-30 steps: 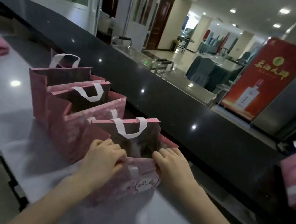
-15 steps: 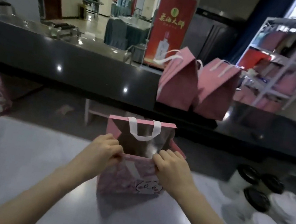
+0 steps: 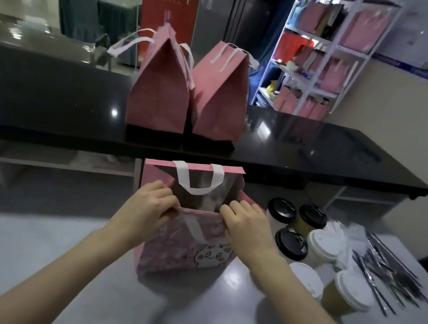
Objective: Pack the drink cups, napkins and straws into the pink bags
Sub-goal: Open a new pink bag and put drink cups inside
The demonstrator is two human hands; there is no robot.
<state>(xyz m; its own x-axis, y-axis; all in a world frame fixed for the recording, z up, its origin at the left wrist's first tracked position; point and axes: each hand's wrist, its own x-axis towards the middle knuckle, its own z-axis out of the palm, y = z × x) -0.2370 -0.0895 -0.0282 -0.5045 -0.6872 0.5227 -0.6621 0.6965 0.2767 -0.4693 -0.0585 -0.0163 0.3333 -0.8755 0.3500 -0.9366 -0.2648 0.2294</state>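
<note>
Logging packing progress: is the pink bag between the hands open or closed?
Open. The left hand and right hand grip the pink bag by its near rim; its mouth gapes, inside visible.

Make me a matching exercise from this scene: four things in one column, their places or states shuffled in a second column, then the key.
1. open bag
2. closed bags
3. straws
4. black-lid cups

A. on the black counter
B. at the right end of the table
C. rim gripped by left hand and right hand
D. just right of the open bag

Pairs: 1-C, 2-A, 3-B, 4-D.
</note>
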